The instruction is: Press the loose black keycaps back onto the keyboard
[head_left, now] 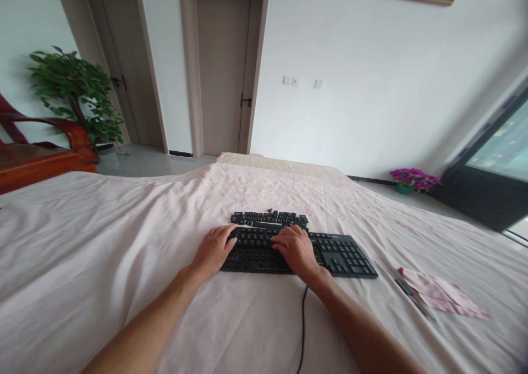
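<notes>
A wide surface (103,242) draped in a pale pink flowered cloth fills the room's near half, with two closed doors and a leafy plant (76,91) behind its far left corner and a pot of purple flowers (412,180) on the floor off its right edge. Near the middle lies a black keyboard (342,256), its cable (303,330) trailing back toward the near edge. The left hand (213,251) lies flat and relaxed over the keyboard's left end, seemingly to steady it; the right hand (296,248) rests on the keys just right of it, fingers curled down — whether they pinch a key I cannot tell. A row of loose black keycaps (268,218) sits just beyond the keyboard, kept within reach. Toward the right edge lies a folded pink cloth (441,297) beside a thin dark tool (404,287) — too small to identify.
</notes>
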### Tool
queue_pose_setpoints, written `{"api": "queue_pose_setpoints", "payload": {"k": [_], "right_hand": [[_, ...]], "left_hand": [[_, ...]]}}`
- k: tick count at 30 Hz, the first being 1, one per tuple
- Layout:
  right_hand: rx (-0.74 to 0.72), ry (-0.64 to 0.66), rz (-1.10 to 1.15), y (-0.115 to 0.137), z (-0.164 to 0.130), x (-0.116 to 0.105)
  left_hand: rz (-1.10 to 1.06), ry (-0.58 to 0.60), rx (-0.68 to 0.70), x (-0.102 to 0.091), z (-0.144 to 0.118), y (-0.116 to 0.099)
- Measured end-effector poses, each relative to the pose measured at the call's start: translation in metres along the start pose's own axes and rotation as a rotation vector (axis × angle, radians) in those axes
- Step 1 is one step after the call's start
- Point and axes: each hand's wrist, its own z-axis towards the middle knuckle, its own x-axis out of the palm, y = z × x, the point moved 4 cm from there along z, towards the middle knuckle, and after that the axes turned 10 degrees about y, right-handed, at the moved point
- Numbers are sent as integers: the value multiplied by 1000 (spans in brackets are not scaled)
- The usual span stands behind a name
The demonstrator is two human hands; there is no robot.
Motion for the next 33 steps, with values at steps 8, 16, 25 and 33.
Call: {"api": "queue_pose_setpoints", "payload": {"k": [8, 16, 25, 33], "right_hand": [[-23, 22, -54, 7, 0, -1], [-67, 29, -109, 10, 1, -2], [-136, 81, -233, 22, -6, -3], [-125, 136, -322, 28, -8, 0]], "left_hand": [[9, 4, 5, 2, 0, 2], [7, -5, 10, 2, 1, 2], [8, -14, 15, 3, 1, 4], [10, -4, 14, 5, 0, 4]]}}
